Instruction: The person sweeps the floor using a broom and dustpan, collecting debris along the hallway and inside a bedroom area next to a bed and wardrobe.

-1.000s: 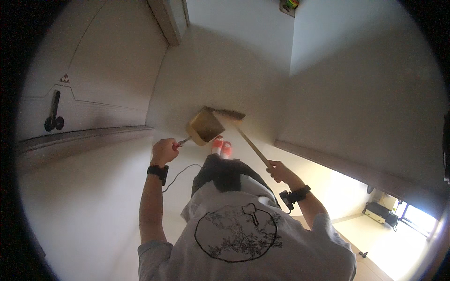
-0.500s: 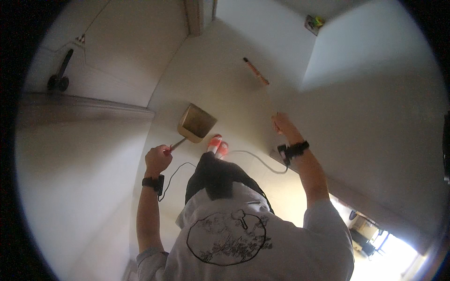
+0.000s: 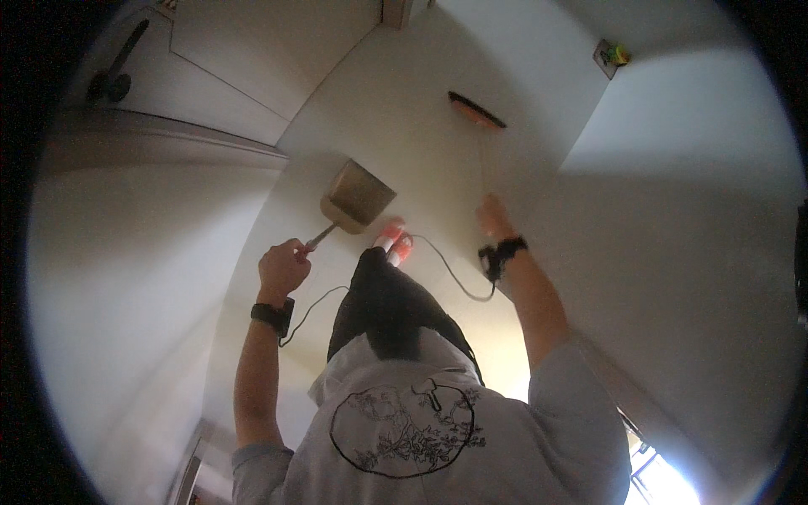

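My left hand (image 3: 284, 268) is closed round the handle of a beige long-handled dustpan (image 3: 360, 198). The pan lies at floor level ahead of my feet, its mouth facing away to the right. On the right, my right hand (image 3: 495, 217) is slightly blurred and closed on the thin, pale handle of a broom. The broom's orange head with dark bristles (image 3: 476, 111) is farther out over the floor, beyond the dustpan and to its right. Its handle is faint against the pale floor. A gap separates broom head and pan.
My feet in red-and-white footwear (image 3: 396, 237) stand close behind the dustpan. A door with a dark handle (image 3: 109, 84) is at the far left, and walls close in on both sides. A cable (image 3: 450, 265) loops from my right wrist's black band.
The broom head has swung round to lie more crosswise and sits slightly farther right. My right hand has shifted a little inward. The dustpan stays in my left hand; the whole view has shifted.
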Demonstrator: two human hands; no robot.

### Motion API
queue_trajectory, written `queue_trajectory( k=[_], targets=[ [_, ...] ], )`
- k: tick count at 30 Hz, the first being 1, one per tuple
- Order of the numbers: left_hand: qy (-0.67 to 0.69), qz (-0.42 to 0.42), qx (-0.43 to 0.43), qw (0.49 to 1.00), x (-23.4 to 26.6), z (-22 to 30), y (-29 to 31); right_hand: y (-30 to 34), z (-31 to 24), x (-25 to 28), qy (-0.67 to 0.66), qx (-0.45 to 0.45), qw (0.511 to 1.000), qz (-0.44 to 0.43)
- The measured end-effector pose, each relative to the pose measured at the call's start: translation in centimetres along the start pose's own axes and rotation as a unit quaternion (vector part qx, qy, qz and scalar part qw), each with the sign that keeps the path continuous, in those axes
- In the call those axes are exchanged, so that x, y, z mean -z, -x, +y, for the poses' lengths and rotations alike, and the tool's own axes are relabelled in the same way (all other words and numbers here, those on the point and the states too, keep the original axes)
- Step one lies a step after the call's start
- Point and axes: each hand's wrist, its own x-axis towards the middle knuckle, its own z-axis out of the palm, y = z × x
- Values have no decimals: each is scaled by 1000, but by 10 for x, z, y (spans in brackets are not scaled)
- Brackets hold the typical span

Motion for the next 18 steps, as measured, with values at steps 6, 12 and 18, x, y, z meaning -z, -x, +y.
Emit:
queue_trajectory(
  k=[6,12,18],
  targets=[
    [-30,-10,0,999,6,-7,14,158,-77,4,-64,4,997,-32],
    [-45,20,-37,998,4,-10,14,225,-116,44,-195,-49,963,-181],
    [-18,28,-28,999,-2,-26,16,222,-125,79,-491,-243,803,-232]
  ],
)
